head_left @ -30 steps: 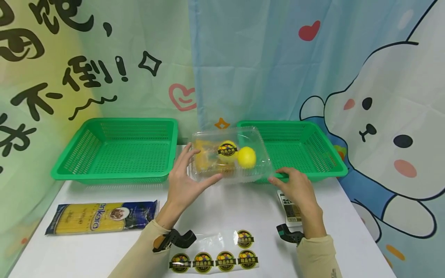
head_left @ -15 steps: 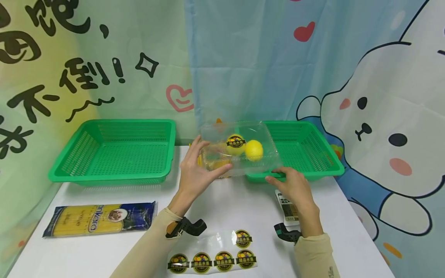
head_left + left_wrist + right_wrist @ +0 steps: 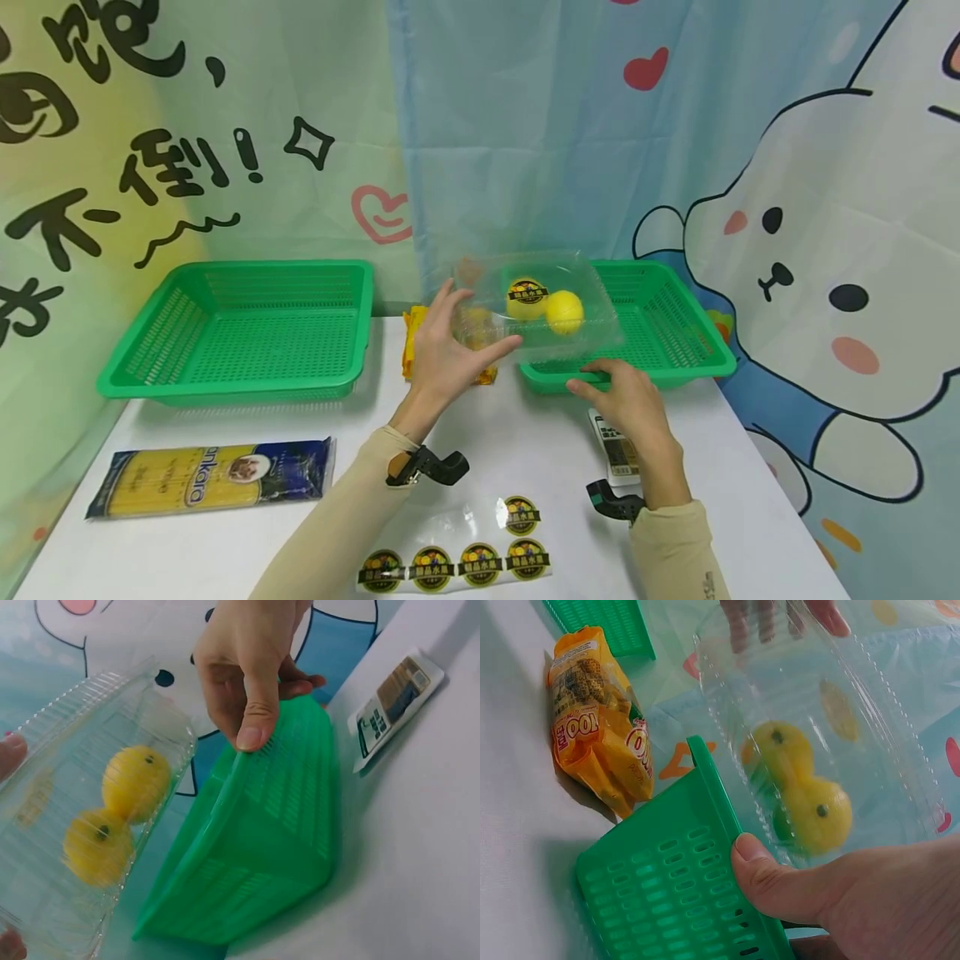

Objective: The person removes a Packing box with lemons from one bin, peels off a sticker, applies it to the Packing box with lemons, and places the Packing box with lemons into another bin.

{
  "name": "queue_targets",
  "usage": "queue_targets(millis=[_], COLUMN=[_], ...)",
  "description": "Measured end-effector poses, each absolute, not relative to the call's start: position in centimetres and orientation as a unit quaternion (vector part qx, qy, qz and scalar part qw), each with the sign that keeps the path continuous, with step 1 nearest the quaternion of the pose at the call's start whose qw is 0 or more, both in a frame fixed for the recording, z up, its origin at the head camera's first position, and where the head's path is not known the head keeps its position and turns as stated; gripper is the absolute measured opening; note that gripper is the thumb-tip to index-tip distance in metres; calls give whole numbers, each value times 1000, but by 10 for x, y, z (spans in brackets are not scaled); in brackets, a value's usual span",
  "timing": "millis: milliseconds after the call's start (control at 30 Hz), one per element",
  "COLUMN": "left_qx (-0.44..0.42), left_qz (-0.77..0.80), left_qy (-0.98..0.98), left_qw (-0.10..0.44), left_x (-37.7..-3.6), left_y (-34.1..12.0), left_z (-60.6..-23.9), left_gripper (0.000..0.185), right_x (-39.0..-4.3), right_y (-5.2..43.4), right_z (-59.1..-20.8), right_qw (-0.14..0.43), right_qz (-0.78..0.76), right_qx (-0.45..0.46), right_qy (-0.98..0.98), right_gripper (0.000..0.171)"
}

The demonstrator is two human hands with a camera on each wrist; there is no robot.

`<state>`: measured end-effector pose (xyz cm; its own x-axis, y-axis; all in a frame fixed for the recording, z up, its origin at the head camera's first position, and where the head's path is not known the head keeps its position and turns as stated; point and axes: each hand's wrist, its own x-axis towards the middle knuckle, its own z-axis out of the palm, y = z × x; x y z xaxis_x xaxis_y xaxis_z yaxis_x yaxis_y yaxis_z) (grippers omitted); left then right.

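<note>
since a second ago my left hand has carried the clear clamshell box, thumb and fingers gripping its end, over the right green basket, whose rim my right hand pinches; it's light, thin and slippery, lemons loose, so i'd support its base.

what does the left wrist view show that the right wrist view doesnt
Only the left wrist view shows the white labelled packet lying on the table. Only the right wrist view shows the orange snack bag and the left hand's fingertips behind the clear box. Both show the clear box with two yellow fruits, and the right hand gripping the green basket's rim.
</note>
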<state>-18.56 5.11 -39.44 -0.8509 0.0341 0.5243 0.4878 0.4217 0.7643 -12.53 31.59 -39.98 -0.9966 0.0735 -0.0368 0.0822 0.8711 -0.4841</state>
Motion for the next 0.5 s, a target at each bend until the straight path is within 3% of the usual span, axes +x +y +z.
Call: queue_targets(millis=[500], left_qx=[-152], left_qz=[-516], left_qy=[-822], left_qw=[186], left_x=[-205], left_y=[80], left_z=[-398], left_gripper=[84], right_x=[-124], right_y=[314], right_z=[-399], right_qw=[7], right_qz=[-252], right_qx=[41], right_qy=[967], right_gripper=[51])
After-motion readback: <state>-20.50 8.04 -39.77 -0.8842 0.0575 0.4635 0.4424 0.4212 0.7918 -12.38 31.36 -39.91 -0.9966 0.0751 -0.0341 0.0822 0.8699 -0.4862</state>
